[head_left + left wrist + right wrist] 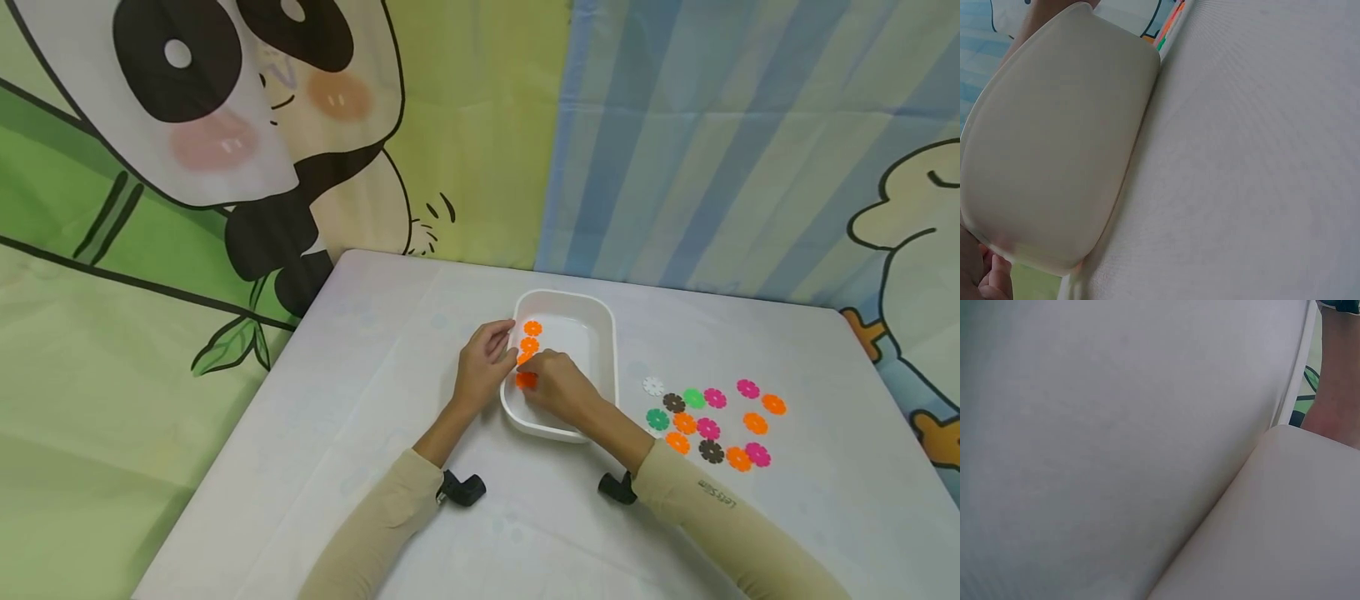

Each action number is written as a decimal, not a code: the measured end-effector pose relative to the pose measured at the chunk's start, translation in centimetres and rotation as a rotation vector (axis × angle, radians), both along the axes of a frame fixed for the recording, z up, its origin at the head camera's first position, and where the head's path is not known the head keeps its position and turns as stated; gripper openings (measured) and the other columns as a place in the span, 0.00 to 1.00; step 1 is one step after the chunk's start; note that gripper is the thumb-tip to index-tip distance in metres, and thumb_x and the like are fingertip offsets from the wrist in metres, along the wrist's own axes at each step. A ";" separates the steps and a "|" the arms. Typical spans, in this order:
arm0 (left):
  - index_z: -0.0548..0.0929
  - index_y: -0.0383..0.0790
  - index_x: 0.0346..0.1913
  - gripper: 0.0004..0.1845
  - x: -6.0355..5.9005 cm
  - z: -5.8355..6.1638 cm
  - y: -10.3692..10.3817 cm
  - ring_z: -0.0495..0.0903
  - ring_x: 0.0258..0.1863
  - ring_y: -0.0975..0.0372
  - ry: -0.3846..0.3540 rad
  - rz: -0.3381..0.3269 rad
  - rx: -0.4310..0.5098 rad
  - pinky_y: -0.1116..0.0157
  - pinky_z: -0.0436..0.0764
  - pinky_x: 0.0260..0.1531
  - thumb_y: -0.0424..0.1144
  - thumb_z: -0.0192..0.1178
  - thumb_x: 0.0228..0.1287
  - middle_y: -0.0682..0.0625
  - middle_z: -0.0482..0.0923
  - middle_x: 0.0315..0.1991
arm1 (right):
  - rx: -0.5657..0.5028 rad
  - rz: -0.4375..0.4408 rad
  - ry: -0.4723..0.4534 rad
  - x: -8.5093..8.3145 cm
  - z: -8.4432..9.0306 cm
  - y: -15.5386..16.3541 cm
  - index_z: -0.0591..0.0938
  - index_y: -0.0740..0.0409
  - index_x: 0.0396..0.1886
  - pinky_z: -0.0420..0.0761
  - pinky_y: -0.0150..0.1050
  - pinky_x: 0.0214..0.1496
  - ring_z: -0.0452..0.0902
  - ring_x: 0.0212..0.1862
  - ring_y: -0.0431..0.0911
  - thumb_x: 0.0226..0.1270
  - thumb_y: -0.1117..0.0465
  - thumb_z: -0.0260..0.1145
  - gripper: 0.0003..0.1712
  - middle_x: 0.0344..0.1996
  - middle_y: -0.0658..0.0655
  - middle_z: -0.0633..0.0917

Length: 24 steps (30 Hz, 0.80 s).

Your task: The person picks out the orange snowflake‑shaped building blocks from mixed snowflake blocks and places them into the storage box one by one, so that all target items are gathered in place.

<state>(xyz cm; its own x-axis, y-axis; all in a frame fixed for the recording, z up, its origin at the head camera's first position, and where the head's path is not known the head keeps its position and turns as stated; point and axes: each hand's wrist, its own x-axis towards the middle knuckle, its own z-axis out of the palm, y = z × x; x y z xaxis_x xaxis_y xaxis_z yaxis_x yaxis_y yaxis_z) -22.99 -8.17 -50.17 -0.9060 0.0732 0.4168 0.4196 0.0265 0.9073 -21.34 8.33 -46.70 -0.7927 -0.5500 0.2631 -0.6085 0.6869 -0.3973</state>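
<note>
A white tray (603,333) sits mid-table, with two orange flower discs (532,328) in a row by its left wall. My left hand (504,343) grips the tray's left rim, fingers curled over it. My right hand (528,367) reaches into the tray's near left corner and pinches an orange disc (527,380) low against the floor. In the left wrist view the tray's outer wall (1054,144) fills the left, with fingertips (988,281) at the bottom corner. The right wrist view shows only the cloth and the tray's wall (1285,537).
Several loose flower discs (711,421) in orange, pink, green, brown and white lie on the white tablecloth (360,400) right of the tray. Printed cloth backdrops hang close behind the table's far edge. Black wrist cameras (461,488) sit under both sleeves.
</note>
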 end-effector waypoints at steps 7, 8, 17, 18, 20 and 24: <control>0.76 0.29 0.58 0.21 -0.1 -0.2 0.0 0.74 0.62 0.56 -0.014 0.010 0.006 0.67 0.75 0.59 0.24 0.62 0.61 0.42 0.75 0.58 | -0.028 0.010 -0.037 -0.2 -0.3 0.1 0.89 0.63 0.38 0.84 0.40 0.42 0.82 0.35 0.48 0.50 0.72 0.74 0.12 0.31 0.55 0.88; 0.76 0.28 0.58 0.21 -0.1 -0.2 0.1 0.74 0.62 0.55 -0.012 0.008 0.007 0.66 0.75 0.59 0.24 0.62 0.61 0.41 0.75 0.58 | -0.030 0.009 -0.045 -0.2 -0.3 0.1 0.89 0.63 0.38 0.84 0.40 0.42 0.82 0.36 0.48 0.50 0.72 0.74 0.13 0.32 0.55 0.88; 0.72 0.19 0.58 0.22 0.7 1.3 0.1 0.71 0.62 0.41 0.014 -0.020 0.018 0.52 0.74 0.60 0.18 0.59 0.60 0.28 0.71 0.58 | -0.035 -0.003 -0.065 -0.2 -0.1 0.1 0.89 0.64 0.37 0.84 0.44 0.44 0.82 0.37 0.50 0.52 0.72 0.74 0.11 0.32 0.56 0.89; 0.72 0.20 0.57 0.21 0.8 1.5 0.1 0.71 0.62 0.41 0.021 -0.016 0.012 0.52 0.74 0.60 0.19 0.59 0.60 0.29 0.71 0.58 | -0.033 -0.009 -0.066 -0.2 0.0 0.1 0.89 0.64 0.37 0.84 0.44 0.44 0.82 0.37 0.50 0.52 0.72 0.74 0.11 0.32 0.56 0.88; 0.74 0.22 0.57 0.20 1.1 1.9 0.1 0.72 0.62 0.43 0.031 -0.006 -0.001 0.53 0.74 0.60 0.21 0.59 0.61 0.31 0.72 0.58 | -0.035 -0.019 -0.062 -0.2 0.0 0.1 0.89 0.64 0.37 0.84 0.44 0.44 0.82 0.37 0.51 0.52 0.71 0.75 0.11 0.32 0.56 0.88; 0.75 0.28 0.58 0.20 0.4 0.6 0.1 0.74 0.62 0.52 0.021 0.009 -0.015 0.64 0.75 0.59 0.25 0.61 0.62 0.38 0.74 0.58 | -0.044 -0.026 -0.052 -0.2 0.0 0.2 0.89 0.65 0.37 0.84 0.43 0.44 0.82 0.36 0.51 0.51 0.71 0.75 0.11 0.31 0.57 0.88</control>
